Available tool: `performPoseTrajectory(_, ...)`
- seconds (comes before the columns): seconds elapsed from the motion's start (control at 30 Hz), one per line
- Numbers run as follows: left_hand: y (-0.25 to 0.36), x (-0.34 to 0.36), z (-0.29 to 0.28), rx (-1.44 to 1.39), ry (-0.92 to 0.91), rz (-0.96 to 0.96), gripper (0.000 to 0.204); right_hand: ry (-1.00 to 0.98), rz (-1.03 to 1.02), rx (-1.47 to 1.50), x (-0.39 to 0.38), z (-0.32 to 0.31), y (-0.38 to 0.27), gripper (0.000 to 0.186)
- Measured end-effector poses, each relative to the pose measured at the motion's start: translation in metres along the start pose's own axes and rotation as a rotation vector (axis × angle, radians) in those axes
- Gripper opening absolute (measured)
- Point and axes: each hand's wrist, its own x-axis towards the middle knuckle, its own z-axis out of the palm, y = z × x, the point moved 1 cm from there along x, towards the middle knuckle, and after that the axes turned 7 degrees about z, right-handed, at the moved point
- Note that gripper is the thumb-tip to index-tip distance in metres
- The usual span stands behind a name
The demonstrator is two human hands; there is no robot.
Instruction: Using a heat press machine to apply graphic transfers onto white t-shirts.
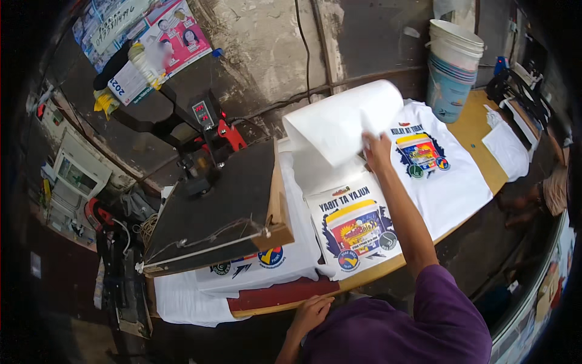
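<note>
My right hand (377, 150) is stretched forward over the table, its fingers closed on the edge of a large white paper sheet (345, 115). The sheet is raised and curls over, slightly blurred by motion. Below it lies a printed transfer sheet (356, 224) with a mirrored colour design of a bucket and round badges. Just right of my forearm, a white T-shirt (451, 182) spreads flat with a similar design reading the right way round. My left hand (313, 312) is at the table's front edge, fingers loosely extended, holding nothing.
A heat press (218, 200) with a dark upper plate stands at left, above another printed white shirt (242, 276). Stacked buckets (451, 70) stand at the back right. White cloth (508, 145) hangs over the table's right end. Another person's limbs (548, 191) show at far right.
</note>
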Motion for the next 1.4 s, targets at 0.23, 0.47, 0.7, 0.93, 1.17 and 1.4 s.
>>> performPoseTrajectory(0.23,0.006,0.023,0.02,-0.019,-0.201,-0.16,0.019,0.349,0.133,-0.2,0.037,-0.092,0.17,0.029)
performPoseTrajectory(0.47,0.011,0.036,0.013,0.08,-0.09,-0.228,0.021,0.46,0.318,-0.29,0.009,-0.069,0.216,0.028)
performPoseTrajectory(0.7,0.012,0.035,0.02,-0.01,-0.136,-0.362,0.024,0.119,0.754,-0.183,0.005,-0.057,0.242,0.029)
performPoseTrajectory(0.93,0.008,0.028,0.025,0.003,-0.089,-0.426,0.024,0.144,0.781,-0.247,0.005,-0.064,0.241,0.034)
performPoseTrajectory(1.17,0.01,0.022,0.019,-0.004,-0.034,-0.423,0.024,0.086,0.745,-0.297,0.036,-0.032,0.247,0.029)
performPoseTrajectory(1.4,-0.03,-0.036,-0.001,0.078,0.408,-0.455,0.014,-0.174,0.732,-0.468,-0.034,-0.055,0.23,0.027)
